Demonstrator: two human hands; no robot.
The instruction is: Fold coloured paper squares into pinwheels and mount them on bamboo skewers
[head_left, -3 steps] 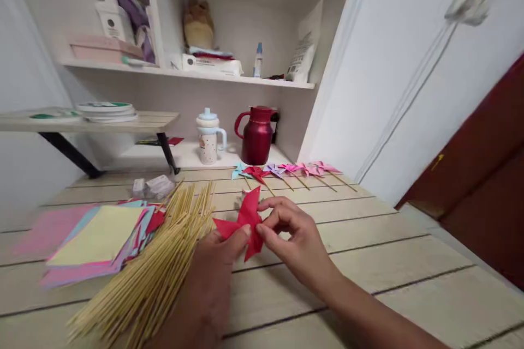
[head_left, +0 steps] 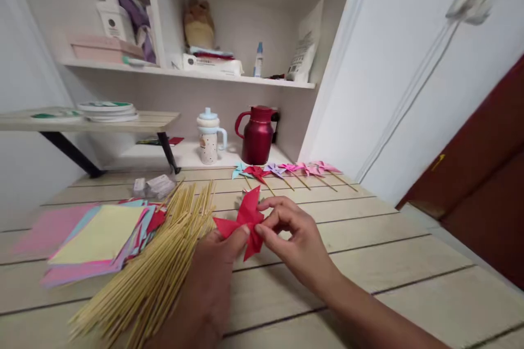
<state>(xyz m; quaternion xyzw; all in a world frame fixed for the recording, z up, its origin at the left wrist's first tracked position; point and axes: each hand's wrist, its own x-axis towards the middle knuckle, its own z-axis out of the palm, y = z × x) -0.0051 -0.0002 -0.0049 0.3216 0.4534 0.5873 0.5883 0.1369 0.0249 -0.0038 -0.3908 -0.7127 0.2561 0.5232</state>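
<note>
A red paper pinwheel [head_left: 248, 209] is held up over the table between both my hands, its pointed blades spread out. My left hand [head_left: 219, 251] grips it from the lower left, with the thumb pressed near its centre. From the right, my right hand [head_left: 290, 229] pinches a blade with thumb and forefinger close to the middle. Whether a pin is between those fingertips I cannot tell. Just left of my left hand lies a loose bundle of thin wooden sticks [head_left: 164, 256]. Beyond my hands, finished pinwheels on sticks [head_left: 257, 173] lie in a row.
A stack of coloured paper sheets [head_left: 100, 234] lies on the left of the slatted table [head_left: 368, 272]. Small clear boxes [head_left: 153, 186] sit behind it. At the back stand a light-blue-lidded cup [head_left: 208, 139] and a red thermos jug [head_left: 257, 136]. A small raised shelf [head_left: 151, 121] is at left.
</note>
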